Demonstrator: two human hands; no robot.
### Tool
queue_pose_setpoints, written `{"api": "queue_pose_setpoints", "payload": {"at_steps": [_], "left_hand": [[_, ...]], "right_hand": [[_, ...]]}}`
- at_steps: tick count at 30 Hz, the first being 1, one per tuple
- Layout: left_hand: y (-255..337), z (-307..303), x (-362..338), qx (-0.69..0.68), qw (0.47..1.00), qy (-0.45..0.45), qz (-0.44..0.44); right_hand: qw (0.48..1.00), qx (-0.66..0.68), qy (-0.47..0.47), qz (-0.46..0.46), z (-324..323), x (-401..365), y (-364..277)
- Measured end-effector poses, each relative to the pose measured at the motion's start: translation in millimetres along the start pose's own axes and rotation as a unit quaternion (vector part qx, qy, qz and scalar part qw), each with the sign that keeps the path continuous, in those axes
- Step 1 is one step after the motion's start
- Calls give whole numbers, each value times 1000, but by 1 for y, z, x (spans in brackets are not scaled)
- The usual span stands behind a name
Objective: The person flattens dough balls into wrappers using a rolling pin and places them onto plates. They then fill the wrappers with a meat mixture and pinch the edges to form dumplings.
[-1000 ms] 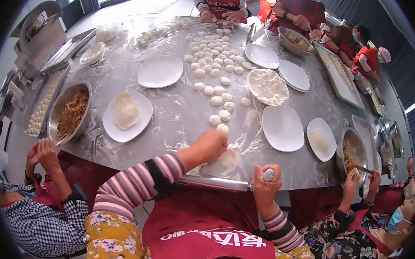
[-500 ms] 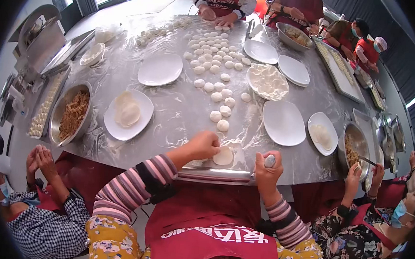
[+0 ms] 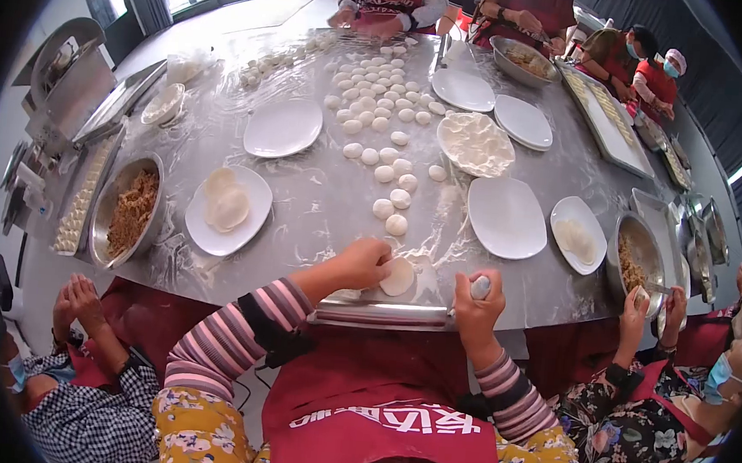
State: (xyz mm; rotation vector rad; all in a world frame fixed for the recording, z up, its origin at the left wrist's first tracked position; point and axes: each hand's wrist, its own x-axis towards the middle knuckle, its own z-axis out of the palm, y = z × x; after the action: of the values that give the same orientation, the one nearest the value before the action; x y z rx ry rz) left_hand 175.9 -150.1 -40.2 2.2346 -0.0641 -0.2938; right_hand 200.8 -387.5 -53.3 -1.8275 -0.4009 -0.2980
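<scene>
My left hand (image 3: 367, 262) pinches the left edge of a thin round dough wrapper (image 3: 399, 277), which lies flat on the floured steel table near its front edge. My right hand (image 3: 479, 301), to the right of the wrapper, is closed around a rolling pin (image 3: 481, 287). Only its pale rounded end shows clearly above the fist; the fingers hide much of the rest. Beyond the wrapper, a trail of small dough balls (image 3: 396, 225) leads to a larger cluster (image 3: 372, 94).
To the left are a plate with dough wrappers (image 3: 230, 208) and a bowl of brown filling (image 3: 133, 215). A square white plate (image 3: 507, 219), a bowl of flour (image 3: 477, 145) and another filling bowl (image 3: 629, 262) stand to the right. Co-workers sit close on both sides.
The wrapper and my left hand have shifted very slightly; my right hand keeps its grip. A second wrapper now shows more clearly on the left plate. The co-worker opposite has moved their hands apart.
</scene>
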Motion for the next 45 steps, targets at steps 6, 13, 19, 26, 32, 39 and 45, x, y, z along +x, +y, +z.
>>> {"api": "queue_pose_setpoints", "payload": {"at_steps": [6,13,19,26,32,39,45], "left_hand": [[8,6,10,66,998,17,-4],[-2,1,-1,52,998,31,-12],[20,2,-7,41,997,53,-49],[5,2,3,36,998,56,-22],[12,2,-13,21,999,42,-11],[3,0,2,30,998,53,-34],[-1,0,-5,-48,999,17,-10]], "right_hand": [[989,-70,50,-122,55,65,5],[992,-86,26,-83,9,11,-4],[988,-82,46,-125,54,64,6],[992,-70,44,-100,17,24,-15],[986,-87,70,-126,41,51,-6],[983,-102,54,-140,32,46,-4],[992,-68,61,-83,21,28,-21]]}}
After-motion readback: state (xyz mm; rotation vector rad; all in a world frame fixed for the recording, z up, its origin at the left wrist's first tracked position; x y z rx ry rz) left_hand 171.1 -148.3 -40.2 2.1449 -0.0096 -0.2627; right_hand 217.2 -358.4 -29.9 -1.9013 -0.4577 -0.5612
